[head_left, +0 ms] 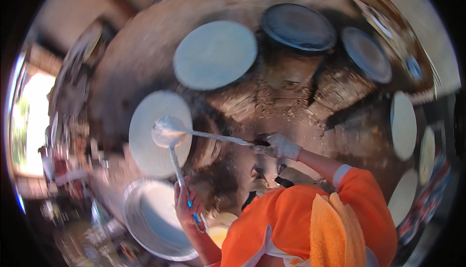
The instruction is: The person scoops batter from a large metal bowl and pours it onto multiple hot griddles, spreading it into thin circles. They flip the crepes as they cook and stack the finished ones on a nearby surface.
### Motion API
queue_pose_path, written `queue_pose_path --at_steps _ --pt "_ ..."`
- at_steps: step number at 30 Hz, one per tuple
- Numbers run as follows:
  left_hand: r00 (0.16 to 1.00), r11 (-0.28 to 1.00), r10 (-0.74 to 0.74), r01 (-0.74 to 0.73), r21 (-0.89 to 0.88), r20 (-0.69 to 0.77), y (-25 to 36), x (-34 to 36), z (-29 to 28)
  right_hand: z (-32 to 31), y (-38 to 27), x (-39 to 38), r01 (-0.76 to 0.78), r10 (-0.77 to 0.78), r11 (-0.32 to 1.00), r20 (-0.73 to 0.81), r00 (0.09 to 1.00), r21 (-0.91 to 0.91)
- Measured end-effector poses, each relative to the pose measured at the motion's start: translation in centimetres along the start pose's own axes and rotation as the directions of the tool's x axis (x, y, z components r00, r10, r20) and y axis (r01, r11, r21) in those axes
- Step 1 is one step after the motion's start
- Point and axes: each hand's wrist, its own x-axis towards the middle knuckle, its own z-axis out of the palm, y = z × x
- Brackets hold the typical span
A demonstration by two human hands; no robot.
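My left hand (188,203) is wrapped round the handle of a ladle-like tool (175,162), which has some blue near its end. In a white glove, my right hand (279,147) grips the dark end of a second long-handled tool (221,136). Both shafts meet at a rounded, whitish head (169,132) over a round griddle (145,153) coated pale. Blur hides which shaft the head belongs to. Close to my left hand stands a wide metal basin (130,218) of whitish liquid.
A pale-coated griddle (215,54) and two dark griddles (298,26) (366,54) curve along the earthen stove. Pale round discs (404,126) sit at the right. A small yellowish bowl (221,234) is near my left forearm. An orange towel (335,233) hangs over my orange top.
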Motion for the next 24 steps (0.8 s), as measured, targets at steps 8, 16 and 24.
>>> queue_pose_path --at_steps 8,16,24 --pt "0.850 0.903 -0.281 0.078 0.422 0.446 -3.9 22.3 27.2 -10.1 10.4 -6.2 0.324 0.408 0.559 -0.593 0.694 0.763" --pt "0.735 0.814 -0.482 0.173 0.554 0.478 -18.3 38.5 47.1 -23.0 23.9 -1.5 0.813 0.323 -0.117 -0.752 0.574 0.570" --pt "0.651 -0.607 -0.165 -0.659 0.444 0.741 -25.5 46.5 48.2 -33.6 23.6 0.7 -0.791 0.542 0.599 -0.790 0.288 0.123"
